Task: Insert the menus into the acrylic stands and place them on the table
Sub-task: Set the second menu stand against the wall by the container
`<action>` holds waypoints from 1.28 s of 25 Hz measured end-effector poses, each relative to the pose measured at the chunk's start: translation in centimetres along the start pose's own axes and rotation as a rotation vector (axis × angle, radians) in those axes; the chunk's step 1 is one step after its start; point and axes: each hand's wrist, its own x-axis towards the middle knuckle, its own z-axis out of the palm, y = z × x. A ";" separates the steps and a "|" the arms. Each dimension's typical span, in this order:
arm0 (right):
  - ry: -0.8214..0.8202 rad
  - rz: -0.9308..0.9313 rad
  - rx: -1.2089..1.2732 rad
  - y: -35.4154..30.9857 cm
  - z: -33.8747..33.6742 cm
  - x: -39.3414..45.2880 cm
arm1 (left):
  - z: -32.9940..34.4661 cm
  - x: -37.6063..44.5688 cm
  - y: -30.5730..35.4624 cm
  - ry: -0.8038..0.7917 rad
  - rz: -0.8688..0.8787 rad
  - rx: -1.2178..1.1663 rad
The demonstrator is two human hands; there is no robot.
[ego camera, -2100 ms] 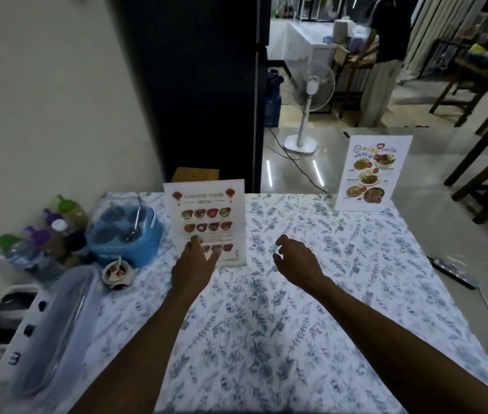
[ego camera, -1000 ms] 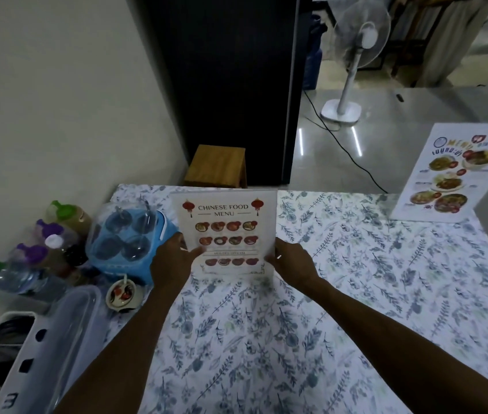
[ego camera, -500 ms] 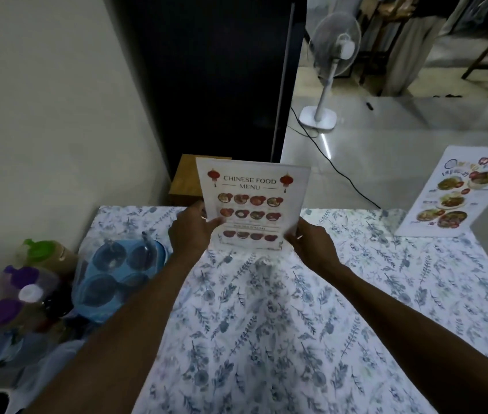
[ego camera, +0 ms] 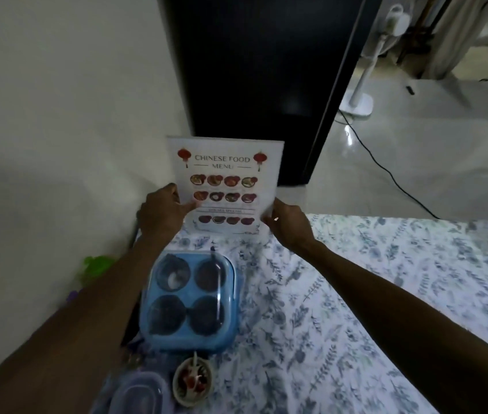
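Holding upright white "Chinese Food Menu" card in clear acrylic stand (ego camera: 226, 186) | left hand (ego camera: 162, 215) and right hand (ego camera: 289, 227) grasp its lower sides | far-left corner of floral-clothed table (ego camera: 356, 294) | inserted, looks not yet let go

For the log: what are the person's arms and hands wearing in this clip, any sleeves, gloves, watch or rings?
Both forearms are bare right up to the frame edge, with no sleeve in view. The left hand and right hand wear no gloves, and no watch or bracelet shows at either wrist. A small bright glint sits on one right finger; whether it is a ring or a fingernail cannot be told in this dim light.
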 end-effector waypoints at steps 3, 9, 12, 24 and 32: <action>-0.062 0.016 0.021 -2.4 3.2 1.9 | -1.0 1.0 -3.3 0.008 -0.070 0.031; -0.110 -0.022 0.128 -6.3 7.0 4.4 | -2.0 2.0 -7.0 0.076 -0.143 -0.019; -0.124 -0.080 0.088 -7.8 8.4 5.3 | -2.0 2.7 -7.9 0.018 -0.179 0.065; -0.169 -0.105 0.116 -11.2 10.3 6.4 | 0.4 1.5 -9.5 -0.110 -0.242 0.106; -0.268 -0.045 0.094 -11.1 10.4 6.2 | -0.7 1.4 -9.5 -0.140 -0.224 0.243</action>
